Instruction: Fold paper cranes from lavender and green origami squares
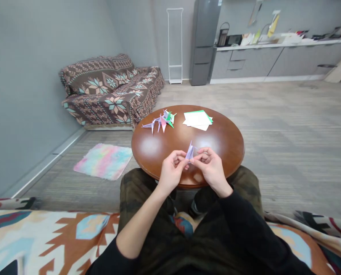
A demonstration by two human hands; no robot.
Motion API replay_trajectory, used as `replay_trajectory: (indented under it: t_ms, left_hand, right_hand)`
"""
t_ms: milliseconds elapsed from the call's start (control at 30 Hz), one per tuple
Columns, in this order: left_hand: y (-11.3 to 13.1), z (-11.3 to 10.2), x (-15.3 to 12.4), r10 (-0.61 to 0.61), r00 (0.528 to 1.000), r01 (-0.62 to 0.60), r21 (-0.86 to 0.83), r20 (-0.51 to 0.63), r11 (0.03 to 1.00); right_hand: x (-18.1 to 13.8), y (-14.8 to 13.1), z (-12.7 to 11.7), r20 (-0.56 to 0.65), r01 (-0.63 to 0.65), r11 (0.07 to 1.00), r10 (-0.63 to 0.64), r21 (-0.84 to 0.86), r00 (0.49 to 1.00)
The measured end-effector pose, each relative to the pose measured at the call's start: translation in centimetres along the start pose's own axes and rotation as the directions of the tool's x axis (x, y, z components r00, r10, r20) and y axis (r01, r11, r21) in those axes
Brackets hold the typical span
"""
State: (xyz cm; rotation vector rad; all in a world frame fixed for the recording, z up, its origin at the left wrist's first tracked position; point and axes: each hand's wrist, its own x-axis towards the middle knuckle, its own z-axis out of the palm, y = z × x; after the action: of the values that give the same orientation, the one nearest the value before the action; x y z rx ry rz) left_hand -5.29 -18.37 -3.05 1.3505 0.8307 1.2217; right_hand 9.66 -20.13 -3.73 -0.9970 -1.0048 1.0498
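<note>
Both my hands meet over the near edge of a round brown table [224,141]. My left hand [172,170] and my right hand [212,169] each pinch a small, partly folded lilac paper piece [190,151] that points upward between my fingertips. At the table's far side lies a cluster of folded paper cranes [161,120] in lilac, pink and green. To their right sits a small stack of flat paper sheets [198,119], white with a green one showing at the edges.
A sofa with a patterned brown throw [110,89] stands at the back left. A pastel mat [104,160] lies on the floor left of the table. A patterned blanket [53,236] covers my seat. A fridge [205,40] and kitchen counter [279,46] line the far wall.
</note>
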Motion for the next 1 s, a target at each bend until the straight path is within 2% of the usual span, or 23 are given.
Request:
replay_trajectory:
  t_ms: [133,233,333,467,600,700,767,800,1000]
  left_hand:
    - [-0.3,-0.6,0.3,-0.075,0.996,0.08,-0.104,0.053,0.991]
    - [-0.7,-1.3,0.4,-0.085,0.995,0.092,-0.13,0.054,0.987]
    - [-0.9,-1.9,0.6,-0.093,0.995,0.095,-0.087,0.025,0.992]
    - [-0.5,-2.4,1.1,-0.089,0.996,0.089,-0.008,0.017,0.996]
    - [0.1,-2.8,2.7,-0.022,0.997,0.014,0.098,0.078,0.995]
    - [0.0,-3.9,5.2,0.057,0.995,-0.075,0.237,0.082,0.969]
    - [-0.1,-5.1,7.3,0.133,0.991,-0.12,0.437,0.002,0.891]
    - [-0.1,-5.8,8.4,0.157,0.987,-0.124,0.484,-0.028,0.866]
    - [0.4,-10.6,14.6,0.304,0.936,-0.099,0.698,-0.176,0.71]
  right_hand:
    - [0.3,0.0,-0.3,0.049,0.073,0.992,-0.068,-0.099,0.996]
    - [0.4,-0.3,-0.6,0.156,0.098,0.981,-0.071,-0.169,0.985]
    - [0.4,-0.4,-0.8,0.25,0.126,0.972,-0.074,-0.198,0.965]
    - [0.9,0.0,-0.6,0.282,0.232,0.939,-0.158,-0.255,0.946]
    - [2.6,0.3,0.0,0.307,0.255,0.922,-0.162,-0.292,0.938]
    - [5.3,0.7,0.4,0.369,0.3,0.891,-0.167,-0.34,0.914]
    - [7.8,1.2,0.5,0.38,0.38,0.801,-0.208,-0.463,0.901]
    - [9.2,1.5,0.5,0.367,0.419,0.701,-0.236,-0.576,0.9]
    - [16.7,3.5,0.1,0.338,0.44,0.457,-0.29,-0.773,0.895]
